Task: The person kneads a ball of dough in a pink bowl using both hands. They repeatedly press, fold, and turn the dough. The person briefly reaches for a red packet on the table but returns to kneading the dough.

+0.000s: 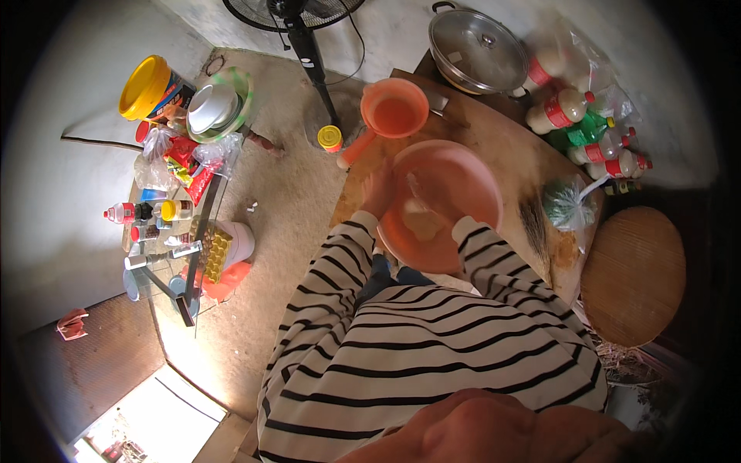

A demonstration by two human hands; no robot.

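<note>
A wide pink plastic basin sits on the wooden tabletop in front of me, at its near left edge. My left hand holds the basin's left rim. Inside the basin is my right hand, blurred, its fingers pointing towards the far left of the bowl. A pale, doughy or floury patch lies on the basin's floor beside and below that hand. How the right fingers are closed is not clear. An orange plastic dipper stands just beyond the basin, its handle towards the left.
On the wooden table are a cleaver, a brush-like bundle and a bag of greens. A lidded steel pan and several bottles line the back right. A floor fan stands beyond; a cluttered glass table is left.
</note>
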